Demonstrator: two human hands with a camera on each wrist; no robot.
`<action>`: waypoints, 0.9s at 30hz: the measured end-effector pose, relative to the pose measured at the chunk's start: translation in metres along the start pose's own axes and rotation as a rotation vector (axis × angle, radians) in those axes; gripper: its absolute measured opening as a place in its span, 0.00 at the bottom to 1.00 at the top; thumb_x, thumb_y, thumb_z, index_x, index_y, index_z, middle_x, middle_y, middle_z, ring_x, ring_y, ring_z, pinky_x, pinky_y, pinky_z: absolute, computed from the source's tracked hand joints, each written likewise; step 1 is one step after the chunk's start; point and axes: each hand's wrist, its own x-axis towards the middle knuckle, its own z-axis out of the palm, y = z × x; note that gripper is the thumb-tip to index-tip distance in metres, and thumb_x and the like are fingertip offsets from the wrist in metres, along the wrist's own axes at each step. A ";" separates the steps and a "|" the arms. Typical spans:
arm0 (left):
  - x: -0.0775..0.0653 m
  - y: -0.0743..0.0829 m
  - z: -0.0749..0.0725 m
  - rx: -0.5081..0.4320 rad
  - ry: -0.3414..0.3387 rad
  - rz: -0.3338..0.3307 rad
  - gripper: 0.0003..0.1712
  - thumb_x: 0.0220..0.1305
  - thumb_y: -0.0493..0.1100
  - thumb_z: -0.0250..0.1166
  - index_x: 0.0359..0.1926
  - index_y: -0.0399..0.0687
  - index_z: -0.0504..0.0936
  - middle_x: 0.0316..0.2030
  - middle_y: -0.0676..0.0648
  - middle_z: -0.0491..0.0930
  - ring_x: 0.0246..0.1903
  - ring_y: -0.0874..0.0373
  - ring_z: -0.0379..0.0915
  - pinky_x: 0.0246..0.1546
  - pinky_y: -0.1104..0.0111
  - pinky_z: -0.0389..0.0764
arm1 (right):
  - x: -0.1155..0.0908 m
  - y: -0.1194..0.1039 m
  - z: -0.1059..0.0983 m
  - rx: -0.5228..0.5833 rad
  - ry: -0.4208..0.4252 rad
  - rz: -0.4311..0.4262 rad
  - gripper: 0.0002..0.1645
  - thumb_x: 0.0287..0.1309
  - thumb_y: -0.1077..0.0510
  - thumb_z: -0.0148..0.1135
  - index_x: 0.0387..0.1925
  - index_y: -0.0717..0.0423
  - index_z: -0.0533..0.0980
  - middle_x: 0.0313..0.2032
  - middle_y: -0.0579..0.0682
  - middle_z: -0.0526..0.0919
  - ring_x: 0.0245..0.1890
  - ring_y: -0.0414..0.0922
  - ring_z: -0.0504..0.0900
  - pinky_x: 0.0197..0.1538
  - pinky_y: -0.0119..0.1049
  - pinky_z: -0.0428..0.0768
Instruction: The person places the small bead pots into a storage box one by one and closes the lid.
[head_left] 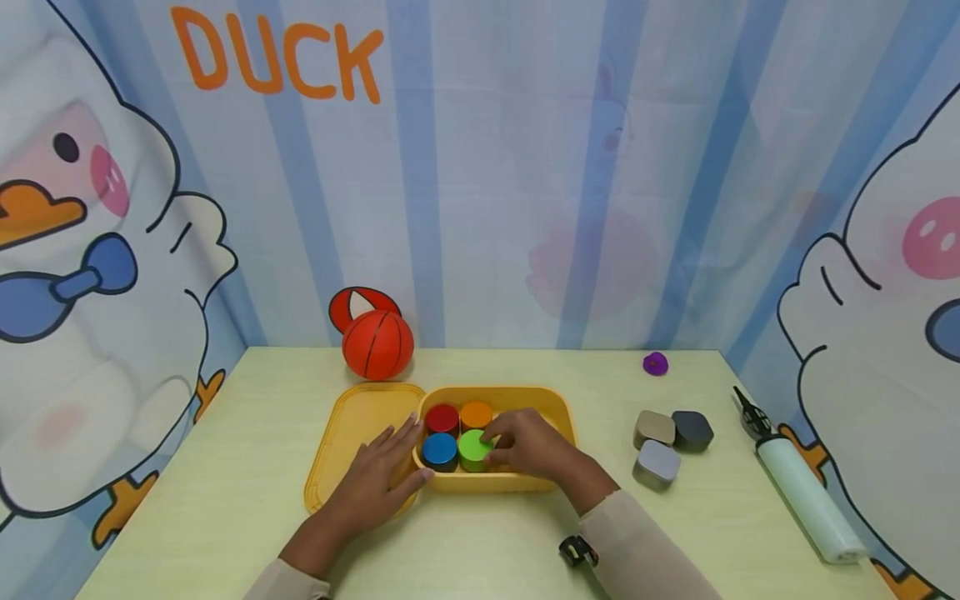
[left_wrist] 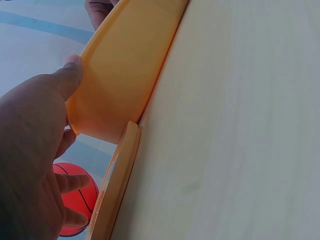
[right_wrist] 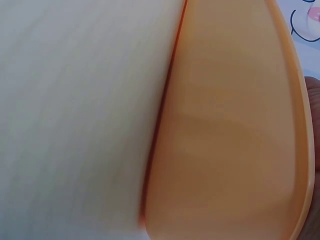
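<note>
In the head view, a pale table is backed by a blue-and-white striped curtain, on which orange lettering is printed at 11 o'clock and white cartoon figures at 9 and 3 o'clock. A yellow box is placed on the table, with 4 round pieces grouped inside: a red piece at 11 o'clock of the group, an orange piece at 1, a green piece at 5 and a blue piece at 7. The green piece is pinched by the right hand; the left hand is spread against the box's 9 o'clock end, and the yellow lid beneath is partly covered. From the box, a red ball is seen at 10 o'clock, a purple object, hard to make out, at 2, and 3 blocks at 3. In the left wrist view, the box rim is touched by the left thumb; the ball, at 8 o'clock, is partly hidden, and the right hand is cut off at 11. In the right wrist view, the pieces are hidden by the box wall, the table is blurred, and the hand's grip cannot be told, only a sliver being shown at 3 o'clock.
</note>
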 end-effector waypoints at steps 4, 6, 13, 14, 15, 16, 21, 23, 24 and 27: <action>0.001 0.000 0.000 -0.002 0.001 -0.002 0.46 0.80 0.69 0.58 0.88 0.56 0.59 0.88 0.50 0.54 0.84 0.28 0.55 0.74 0.18 0.54 | -0.001 -0.002 -0.001 0.001 -0.001 0.005 0.16 0.64 0.63 0.78 0.53 0.59 0.90 0.54 0.57 0.92 0.36 0.41 0.90 0.40 0.33 0.90; 0.001 -0.001 0.000 0.001 -0.004 -0.005 0.46 0.80 0.69 0.58 0.88 0.56 0.58 0.88 0.50 0.54 0.84 0.28 0.55 0.74 0.18 0.54 | -0.003 -0.003 -0.002 0.011 -0.001 0.014 0.17 0.64 0.64 0.78 0.54 0.59 0.90 0.53 0.56 0.92 0.35 0.41 0.91 0.40 0.33 0.90; 0.001 -0.001 0.000 0.002 -0.005 -0.004 0.46 0.80 0.68 0.59 0.88 0.57 0.58 0.88 0.51 0.54 0.84 0.29 0.54 0.75 0.18 0.54 | -0.008 -0.002 -0.009 0.046 0.035 -0.009 0.17 0.67 0.64 0.75 0.56 0.62 0.88 0.54 0.59 0.92 0.38 0.47 0.93 0.40 0.35 0.91; 0.001 -0.001 0.000 0.001 -0.005 -0.005 0.46 0.80 0.69 0.59 0.88 0.57 0.58 0.88 0.51 0.53 0.84 0.29 0.54 0.75 0.18 0.54 | -0.009 -0.001 -0.010 0.035 0.047 -0.020 0.17 0.67 0.64 0.76 0.56 0.62 0.88 0.54 0.59 0.92 0.39 0.47 0.92 0.42 0.37 0.91; 0.001 -0.001 0.000 0.003 -0.001 -0.002 0.46 0.80 0.69 0.58 0.88 0.56 0.59 0.88 0.51 0.54 0.84 0.29 0.55 0.74 0.18 0.54 | -0.011 0.000 -0.012 0.014 0.059 -0.036 0.17 0.67 0.62 0.76 0.55 0.62 0.88 0.54 0.58 0.92 0.39 0.47 0.92 0.44 0.38 0.92; 0.001 0.000 0.000 0.001 -0.003 -0.004 0.46 0.80 0.69 0.58 0.88 0.56 0.59 0.88 0.51 0.54 0.84 0.29 0.55 0.75 0.19 0.54 | -0.012 0.001 -0.014 0.000 0.071 -0.055 0.17 0.67 0.62 0.76 0.55 0.63 0.88 0.54 0.59 0.92 0.40 0.47 0.92 0.47 0.41 0.92; 0.000 0.000 0.000 0.003 0.010 0.007 0.45 0.80 0.68 0.59 0.87 0.55 0.60 0.87 0.49 0.55 0.83 0.28 0.56 0.74 0.18 0.56 | -0.018 0.008 -0.023 -0.032 0.135 -0.135 0.17 0.68 0.60 0.76 0.54 0.65 0.88 0.53 0.62 0.91 0.42 0.48 0.92 0.54 0.53 0.92; 0.000 0.000 0.000 0.004 0.006 0.002 0.46 0.80 0.68 0.59 0.87 0.55 0.59 0.88 0.50 0.55 0.84 0.29 0.55 0.75 0.19 0.55 | -0.020 0.010 -0.026 -0.025 0.170 -0.142 0.17 0.67 0.60 0.76 0.53 0.64 0.88 0.52 0.62 0.92 0.43 0.49 0.92 0.55 0.56 0.91; 0.000 0.000 0.000 0.003 0.003 0.001 0.46 0.80 0.68 0.59 0.87 0.56 0.59 0.88 0.50 0.54 0.84 0.29 0.55 0.75 0.19 0.55 | -0.021 0.011 -0.027 -0.024 0.189 -0.143 0.16 0.66 0.60 0.77 0.53 0.63 0.89 0.52 0.61 0.92 0.44 0.50 0.92 0.56 0.57 0.91; 0.000 -0.001 0.000 0.001 -0.004 -0.004 0.46 0.80 0.69 0.58 0.88 0.56 0.58 0.88 0.51 0.54 0.84 0.30 0.55 0.75 0.19 0.54 | -0.024 0.015 -0.029 -0.035 0.251 -0.138 0.15 0.64 0.60 0.79 0.51 0.60 0.90 0.52 0.56 0.93 0.51 0.54 0.91 0.61 0.59 0.88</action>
